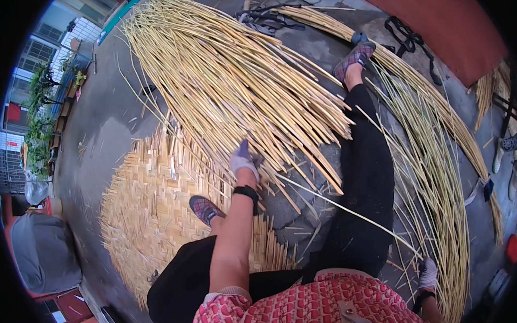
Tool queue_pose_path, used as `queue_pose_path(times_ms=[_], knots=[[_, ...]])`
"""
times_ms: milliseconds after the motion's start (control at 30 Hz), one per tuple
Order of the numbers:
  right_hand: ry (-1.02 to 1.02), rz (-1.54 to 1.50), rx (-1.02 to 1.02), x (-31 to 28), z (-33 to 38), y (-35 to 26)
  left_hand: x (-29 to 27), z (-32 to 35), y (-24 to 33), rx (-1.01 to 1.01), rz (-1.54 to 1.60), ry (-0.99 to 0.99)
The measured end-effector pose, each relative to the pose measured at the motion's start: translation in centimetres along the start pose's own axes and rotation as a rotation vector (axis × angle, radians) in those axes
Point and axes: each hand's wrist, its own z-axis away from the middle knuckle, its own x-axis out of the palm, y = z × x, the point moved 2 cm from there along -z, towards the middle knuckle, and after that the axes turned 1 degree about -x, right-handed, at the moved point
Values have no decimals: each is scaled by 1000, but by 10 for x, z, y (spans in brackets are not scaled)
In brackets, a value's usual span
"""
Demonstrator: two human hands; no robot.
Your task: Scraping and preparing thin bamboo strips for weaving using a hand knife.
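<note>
My left hand (244,162), in a pale glove with purple fingertips and a black band at the wrist, reaches forward over the near part of a large pile of yellow reed stalks (227,75). Its fingers point away from me, stretched over the stalks; their undersides are hidden. One long pale stalk (353,213) slants from beside this hand across my right leg. Down at the right, my gloved right hand (428,274) is closed around the near end of that stalk. It is beside a bundle of greener stalks (434,173).
A woven mat (154,203) lies at left, under my left foot (204,210). My right foot (354,61) rests between the pile and the green bundle. Black straps (405,35) lie by a red-brown sheet (445,31). Potted plants (41,114) and a grey-covered object (42,253) stand far left.
</note>
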Motion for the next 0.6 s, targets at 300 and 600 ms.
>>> queue_pose_path(times_ms=[300,600], knots=[[149,-167,446,-94,-103,17,-10,-16,-54,393,-1259,-166],[-92,-200,-922,28,-209,-474,34,195,-11,17,-58,-518]])
